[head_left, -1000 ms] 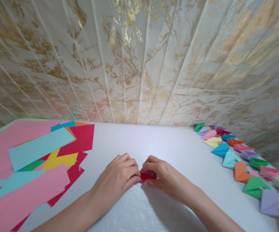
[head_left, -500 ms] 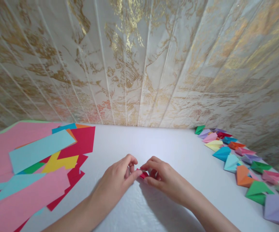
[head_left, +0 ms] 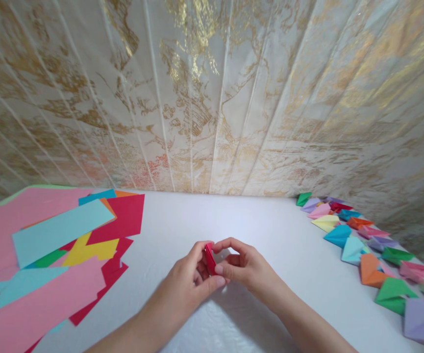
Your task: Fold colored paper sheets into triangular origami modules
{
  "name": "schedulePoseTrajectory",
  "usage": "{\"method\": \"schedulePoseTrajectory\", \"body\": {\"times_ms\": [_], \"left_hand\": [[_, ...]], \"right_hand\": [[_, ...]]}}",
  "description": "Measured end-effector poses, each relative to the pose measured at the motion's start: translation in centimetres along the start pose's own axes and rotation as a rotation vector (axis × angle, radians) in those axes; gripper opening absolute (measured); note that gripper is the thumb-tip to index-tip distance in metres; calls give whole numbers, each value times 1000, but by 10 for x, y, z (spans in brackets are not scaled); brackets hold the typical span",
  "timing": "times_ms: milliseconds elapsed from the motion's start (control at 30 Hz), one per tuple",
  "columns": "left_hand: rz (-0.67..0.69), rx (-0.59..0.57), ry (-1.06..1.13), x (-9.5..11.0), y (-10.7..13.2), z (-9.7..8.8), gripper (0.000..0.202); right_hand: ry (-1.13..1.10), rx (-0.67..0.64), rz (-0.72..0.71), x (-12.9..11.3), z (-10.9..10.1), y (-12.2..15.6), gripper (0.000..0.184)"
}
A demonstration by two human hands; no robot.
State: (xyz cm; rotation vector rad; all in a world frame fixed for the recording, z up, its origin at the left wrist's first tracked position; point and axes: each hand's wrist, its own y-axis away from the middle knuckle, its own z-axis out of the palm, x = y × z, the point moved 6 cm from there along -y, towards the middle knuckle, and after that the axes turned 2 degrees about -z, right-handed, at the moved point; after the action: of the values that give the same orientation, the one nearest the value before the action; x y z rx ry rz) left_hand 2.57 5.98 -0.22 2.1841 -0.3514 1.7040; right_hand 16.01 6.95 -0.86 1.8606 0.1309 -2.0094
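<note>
Between my two hands, at the middle of the white table, is a small folded red paper [head_left: 210,260], standing on a narrow side. My left hand [head_left: 193,274] holds it from the left, its fingers curled behind and the thumb stretched out below it. My right hand [head_left: 241,262] pinches the paper's right side, with the index finger at the top and the thumb lower down. The fingers hide part of the folds, so its full shape cannot be made out.
Loose coloured sheets and strips [head_left: 64,230] overlap on the left of the white table [head_left: 182,215]. Along the right edge lie rows of folded paper pieces [head_left: 371,269] in many colours. A patterned gold-and-white curtain [head_left: 204,98] hangs behind the table's far edge.
The folded red paper has been turned more upright and shows more of its surface. My left thumb has slid right and below it, and both hands have closed in around it.
</note>
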Motion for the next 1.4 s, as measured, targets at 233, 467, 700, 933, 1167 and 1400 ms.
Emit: {"method": "schedulePoseTrajectory", "body": {"times_ms": [233,467,700,933,1167,1400], "left_hand": [[65,-6,-176,13,7,-5,68],[149,27,-252,15,6,-8,62],[182,93,-373,7,5,-6,58],[312,205,-464,4,11,2,54],[117,151,-246,-5,11,-1,48],[64,74,119,2,12,0,31]], "right_hand": [[-67,-23,-64,5,2,-2,48],[-42,-27,-99,-2,6,0,39],[373,106,-320,-16,14,11,19],[722,156,-436,-21,16,17,30],[745,128,-696,-30,14,23,35],[643,116,-806,-32,16,27,55]]}}
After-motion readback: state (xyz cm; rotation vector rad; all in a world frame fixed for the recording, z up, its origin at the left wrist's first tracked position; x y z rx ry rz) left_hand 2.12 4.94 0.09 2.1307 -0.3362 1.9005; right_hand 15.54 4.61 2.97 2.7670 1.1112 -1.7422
